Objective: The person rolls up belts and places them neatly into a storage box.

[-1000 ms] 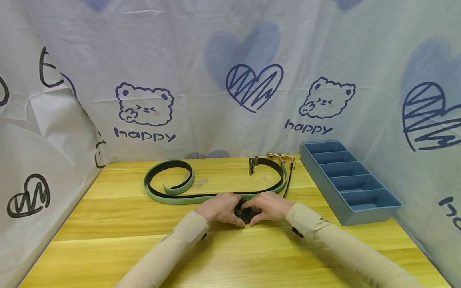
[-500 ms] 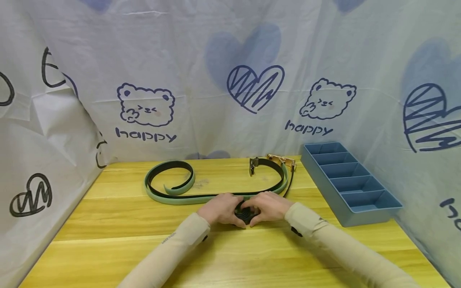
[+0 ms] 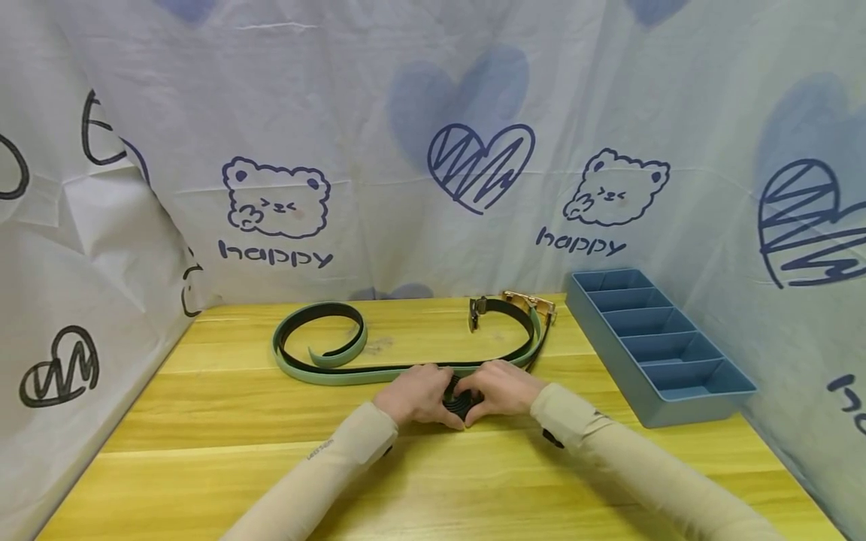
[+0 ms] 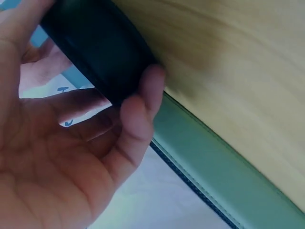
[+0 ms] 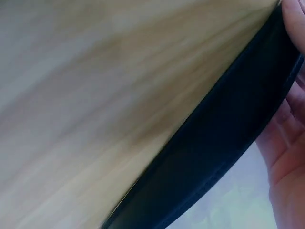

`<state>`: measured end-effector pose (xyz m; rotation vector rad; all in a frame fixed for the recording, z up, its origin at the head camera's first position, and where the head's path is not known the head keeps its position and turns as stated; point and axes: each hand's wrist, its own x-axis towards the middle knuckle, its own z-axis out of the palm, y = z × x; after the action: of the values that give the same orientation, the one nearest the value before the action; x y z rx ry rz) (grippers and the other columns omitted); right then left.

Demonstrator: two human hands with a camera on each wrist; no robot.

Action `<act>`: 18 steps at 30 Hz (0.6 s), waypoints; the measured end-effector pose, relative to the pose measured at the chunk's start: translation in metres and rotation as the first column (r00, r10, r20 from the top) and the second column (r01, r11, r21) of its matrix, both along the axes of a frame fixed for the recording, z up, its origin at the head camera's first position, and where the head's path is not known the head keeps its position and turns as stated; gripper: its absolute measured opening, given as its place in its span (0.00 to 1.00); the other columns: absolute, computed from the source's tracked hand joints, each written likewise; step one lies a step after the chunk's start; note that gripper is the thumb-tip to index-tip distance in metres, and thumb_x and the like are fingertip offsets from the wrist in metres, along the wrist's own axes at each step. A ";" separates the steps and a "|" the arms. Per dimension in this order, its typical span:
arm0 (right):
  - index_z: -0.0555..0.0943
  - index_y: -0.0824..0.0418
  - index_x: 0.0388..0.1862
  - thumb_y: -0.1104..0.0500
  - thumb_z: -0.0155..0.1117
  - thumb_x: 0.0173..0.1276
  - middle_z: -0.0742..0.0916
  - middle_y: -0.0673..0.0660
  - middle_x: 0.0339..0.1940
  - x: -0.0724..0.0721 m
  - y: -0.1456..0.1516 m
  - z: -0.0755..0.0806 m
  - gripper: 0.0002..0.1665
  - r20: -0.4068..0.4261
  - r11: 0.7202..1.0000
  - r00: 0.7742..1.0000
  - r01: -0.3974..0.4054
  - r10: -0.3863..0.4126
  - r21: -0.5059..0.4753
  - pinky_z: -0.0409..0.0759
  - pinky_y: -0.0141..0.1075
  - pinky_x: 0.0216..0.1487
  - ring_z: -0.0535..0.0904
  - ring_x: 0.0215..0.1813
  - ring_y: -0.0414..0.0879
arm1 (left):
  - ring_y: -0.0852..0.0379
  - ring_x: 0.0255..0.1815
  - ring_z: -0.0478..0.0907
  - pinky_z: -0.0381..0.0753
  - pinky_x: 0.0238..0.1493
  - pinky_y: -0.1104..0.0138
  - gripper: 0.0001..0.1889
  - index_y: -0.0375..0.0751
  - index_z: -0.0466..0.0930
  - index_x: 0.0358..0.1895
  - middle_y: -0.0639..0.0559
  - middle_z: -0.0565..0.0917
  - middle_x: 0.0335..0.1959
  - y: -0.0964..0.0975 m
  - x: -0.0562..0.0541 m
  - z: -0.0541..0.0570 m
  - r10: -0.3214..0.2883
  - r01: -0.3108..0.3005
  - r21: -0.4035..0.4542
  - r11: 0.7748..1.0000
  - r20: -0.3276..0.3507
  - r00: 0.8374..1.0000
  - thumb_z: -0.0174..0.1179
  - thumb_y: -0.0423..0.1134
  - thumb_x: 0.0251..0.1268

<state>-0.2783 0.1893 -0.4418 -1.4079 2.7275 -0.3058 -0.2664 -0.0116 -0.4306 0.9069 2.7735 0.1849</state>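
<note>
Head camera: I've got both hands on the rolled black belt point(image 3: 458, 406), which sits mid-table point(image 3: 433, 473). My left hand point(image 3: 418, 395) curls its fingers round one side, my right hand point(image 3: 504, 388) grips the other, thumbs close together at the front. Just behind the roll runs the green belt point(image 3: 352, 376), its left end curling inward. Gold metal buckles point(image 3: 541, 304) lie farther back, and off to the right sits the blue divided tray point(image 3: 646, 387).
</note>
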 end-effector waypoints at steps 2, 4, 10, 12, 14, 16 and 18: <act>0.82 0.49 0.57 0.37 0.71 0.56 0.87 0.42 0.31 0.000 0.002 -0.001 0.31 0.010 1.000 1.000 0.007 -0.007 0.002 0.76 0.26 0.33 0.76 0.28 0.27 | 0.57 0.36 0.79 0.80 0.41 0.63 0.36 0.47 0.77 0.55 0.52 0.82 0.41 0.000 0.000 0.000 0.003 -0.003 0.003 1.000 -0.007 1.000 0.69 0.67 0.48; 0.80 0.47 0.61 0.37 0.71 0.57 0.86 0.41 0.33 0.000 0.005 -0.002 0.33 0.022 1.000 1.000 0.020 -0.020 0.002 0.76 0.27 0.34 0.76 0.29 0.28 | 0.59 0.34 0.79 0.79 0.39 0.64 0.35 0.47 0.77 0.54 0.53 0.82 0.39 0.000 0.001 0.001 0.005 -0.005 0.000 1.000 -0.013 1.000 0.70 0.66 0.48; 0.81 0.45 0.59 0.36 0.62 0.67 0.86 0.40 0.36 -0.002 0.013 -0.001 0.26 -0.003 0.996 0.998 0.063 -0.064 -0.063 0.77 0.29 0.36 0.77 0.31 0.29 | 0.59 0.29 0.78 0.79 0.35 0.63 0.35 0.47 0.79 0.53 0.54 0.82 0.33 0.000 0.002 0.004 -0.007 0.005 -0.029 1.000 -0.064 0.998 0.69 0.68 0.47; 0.84 0.45 0.51 0.38 0.59 0.70 0.86 0.39 0.34 -0.005 0.016 0.001 0.20 -0.049 0.990 0.993 0.100 -0.105 -0.096 0.77 0.29 0.34 0.77 0.30 0.29 | 0.59 0.28 0.78 0.79 0.34 0.64 0.34 0.47 0.80 0.50 0.55 0.82 0.31 0.001 0.002 0.005 -0.016 0.013 -0.037 0.999 -0.087 0.996 0.70 0.68 0.46; 0.86 0.46 0.44 0.42 0.59 0.72 0.86 0.40 0.33 -0.011 0.019 0.005 0.14 -0.095 0.977 0.979 0.165 -0.179 -0.136 0.76 0.29 0.33 0.76 0.29 0.29 | 0.59 0.27 0.78 0.80 0.33 0.64 0.34 0.47 0.80 0.48 0.55 0.82 0.29 0.001 0.002 0.005 -0.024 0.019 -0.046 0.999 -0.104 0.994 0.70 0.69 0.46; 0.87 0.48 0.38 0.47 0.60 0.72 0.87 0.41 0.31 -0.020 0.025 0.007 0.11 -0.155 0.949 0.945 0.259 -0.287 -0.179 0.75 0.31 0.31 0.76 0.27 0.31 | 0.59 0.28 0.78 0.80 0.33 0.64 0.33 0.47 0.80 0.46 0.56 0.81 0.29 0.001 0.002 0.005 -0.027 0.022 -0.050 0.999 -0.112 0.993 0.70 0.69 0.45; 0.87 0.51 0.39 0.52 0.61 0.72 0.87 0.46 0.33 -0.031 0.036 0.008 0.09 -0.184 0.902 0.891 0.376 -0.415 -0.214 0.77 0.35 0.33 0.79 0.30 0.37 | 0.58 0.29 0.79 0.80 0.34 0.63 0.34 0.47 0.80 0.47 0.55 0.82 0.30 0.002 0.001 0.005 -0.028 0.022 -0.056 0.998 -0.115 0.993 0.70 0.69 0.45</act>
<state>-0.3094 0.2254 -0.4335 -0.9461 3.2445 -0.4356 -0.2651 -0.0095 -0.4261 0.9674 2.8556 0.0531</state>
